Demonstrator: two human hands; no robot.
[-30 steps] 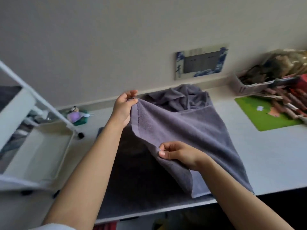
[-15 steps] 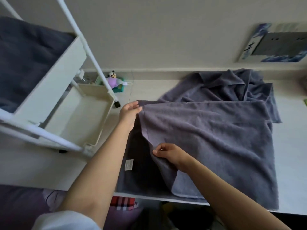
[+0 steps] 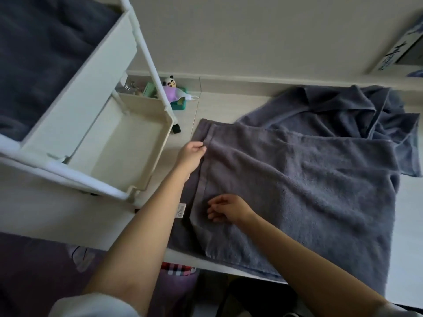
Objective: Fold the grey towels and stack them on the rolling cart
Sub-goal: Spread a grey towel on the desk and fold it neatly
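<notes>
Grey towel [image 3: 297, 191] lies folded over on the white surface [image 3: 57, 216], both hands at its left edge.

The left hand [image 3: 191, 154] pinches the hem at the far left corner of the towel's upper layer, thumb and fingertips closed on the cloth. The right hand [image 3: 226, 208] rests on the same layer nearer the front edge, its fingers loosely curled and holding nothing. A white label [image 3: 180, 210] shows on the darker lower layer beside the left forearm. A 2nd, crumpled grey towel [image 3: 343, 110] sits behind, touching the wall side. The white rolling cart [image 3: 96, 106] stands just left of the towel, with dark folded cloth [image 3: 41, 53] on its upper tier and a bare lower tray. A small panda toy [image 3: 171, 86] sits behind the cart.
</notes>
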